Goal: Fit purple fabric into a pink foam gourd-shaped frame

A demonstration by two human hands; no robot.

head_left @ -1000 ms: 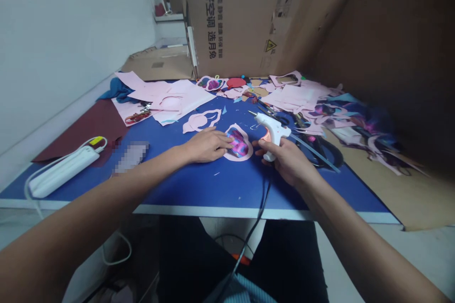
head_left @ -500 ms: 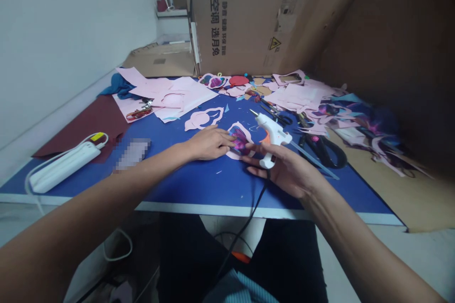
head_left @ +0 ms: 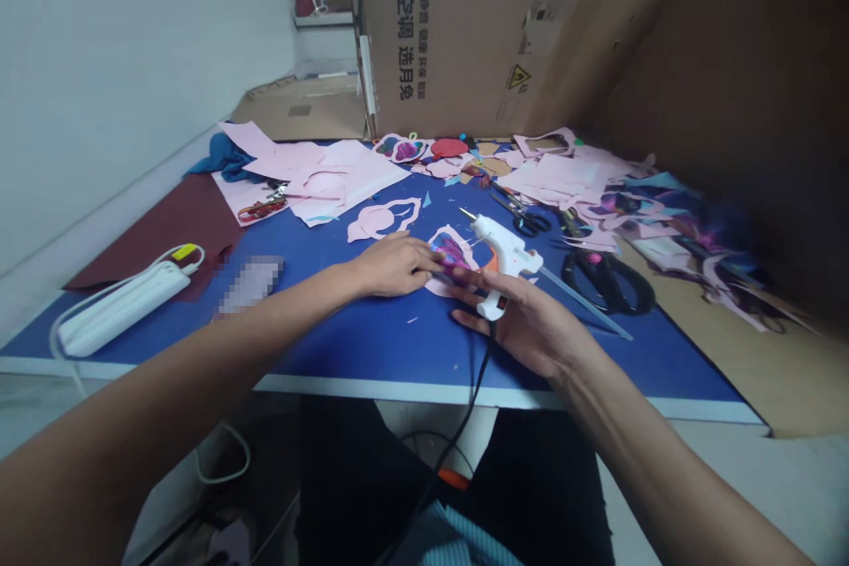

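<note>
My right hand is closed around the handle of a white glue gun, whose nozzle points up and left. A long clear glue stick sticks out of its back. My right fingertips also touch a small purple patterned piece. It lies over a pink cut-out on the table. From the other side, my left hand has its fingers together, pinching or pressing the edge of the purple piece. The exact grip is partly hidden. Beyond my left hand lies a pink ring-like cut-out.
Pink sheets and scraps cover the table's far side. Small scissors and black-handled shears lie to the right. A white power strip lies left. A cardboard box stands behind; a black cord hangs from the glue gun.
The glue gun and my right hand have shifted slightly left. My left fingers reach a little further over the purple piece, which looks more bunched between my hands.
</note>
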